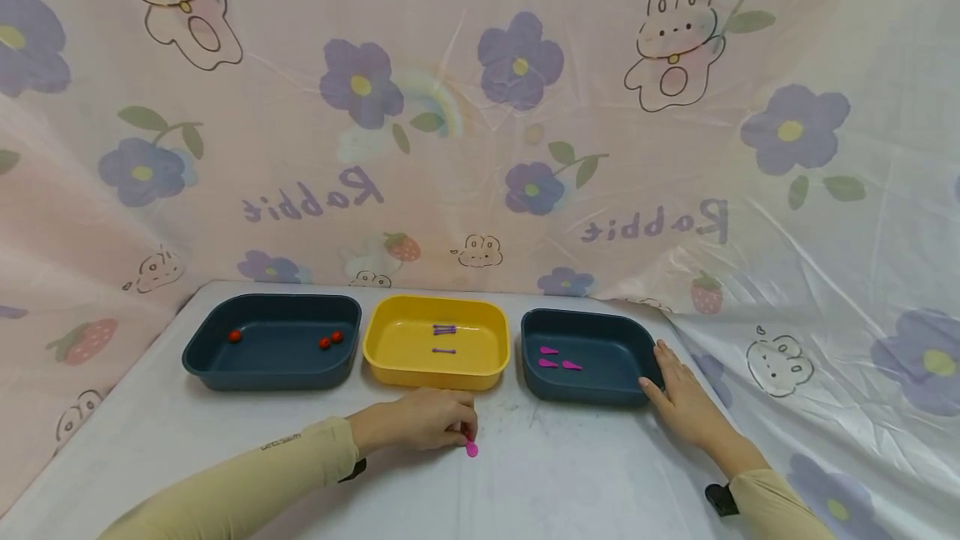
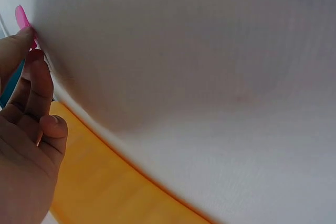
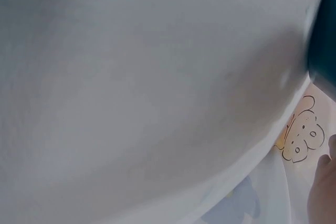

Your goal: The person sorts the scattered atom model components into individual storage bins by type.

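Note:
My left hand (image 1: 431, 419) is just in front of the yellow tray (image 1: 435, 377), low over the white table. Its thumb and finger pinch a small pink teardrop-shaped piece (image 1: 472, 448), whose rounded end sticks out; the left wrist view shows the same pink piece (image 2: 22, 17) between the fingertips. My right hand (image 1: 686, 402) rests against the right end of the right-hand dark blue tray (image 1: 592, 392), fingers extended along the rim. In that tray lie several similar pink pieces (image 1: 572, 366). The right wrist view shows only a bit of this hand (image 3: 323, 192).
Purple bar-shaped pieces (image 1: 444, 351) lie in the yellow tray. A second dark blue tray (image 1: 270, 377) at the left holds red beads (image 1: 236, 336). All three trays stand in a row along the back of the white table (image 1: 540, 482), before a patterned cloth (image 1: 450, 148).

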`<state>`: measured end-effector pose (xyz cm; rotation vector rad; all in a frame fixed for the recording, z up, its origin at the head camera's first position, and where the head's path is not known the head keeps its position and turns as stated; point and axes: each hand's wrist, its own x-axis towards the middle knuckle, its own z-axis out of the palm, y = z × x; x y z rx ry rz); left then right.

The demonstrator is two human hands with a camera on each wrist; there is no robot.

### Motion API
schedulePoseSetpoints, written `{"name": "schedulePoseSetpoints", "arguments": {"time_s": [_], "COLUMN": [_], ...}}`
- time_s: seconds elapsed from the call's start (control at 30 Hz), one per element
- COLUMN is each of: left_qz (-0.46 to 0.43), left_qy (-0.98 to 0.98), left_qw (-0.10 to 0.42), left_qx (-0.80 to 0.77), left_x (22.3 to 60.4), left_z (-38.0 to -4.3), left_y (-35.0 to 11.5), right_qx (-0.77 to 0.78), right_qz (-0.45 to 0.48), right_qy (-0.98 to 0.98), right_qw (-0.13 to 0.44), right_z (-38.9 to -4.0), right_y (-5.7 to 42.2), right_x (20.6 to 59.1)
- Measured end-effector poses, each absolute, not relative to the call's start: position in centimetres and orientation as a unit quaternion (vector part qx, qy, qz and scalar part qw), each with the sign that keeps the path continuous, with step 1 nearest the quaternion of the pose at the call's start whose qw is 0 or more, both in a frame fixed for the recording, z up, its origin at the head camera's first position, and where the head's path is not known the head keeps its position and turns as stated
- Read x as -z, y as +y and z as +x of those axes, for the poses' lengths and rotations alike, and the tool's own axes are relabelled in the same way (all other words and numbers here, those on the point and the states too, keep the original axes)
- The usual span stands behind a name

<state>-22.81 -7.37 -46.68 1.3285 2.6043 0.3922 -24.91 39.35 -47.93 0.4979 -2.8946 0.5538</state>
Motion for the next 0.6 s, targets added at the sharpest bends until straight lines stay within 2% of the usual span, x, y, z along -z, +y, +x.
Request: {"name": "schedulePoseSetpoints", "arguments": {"time_s": [0.6], "left_qz": [0.441], "left_qy": [0.88], "left_qw": [0.087], "left_qx": [-0.152], "left_x": [46.22], "left_z": [-22.53], "left_y": [-7.29], "right_qx": [-0.185], "right_qz": [0.169], "right_qy": [-0.965], "right_qw": [0.079], "right_z": [-24.91], "right_y": [39.32], "right_x": [47.86]}}
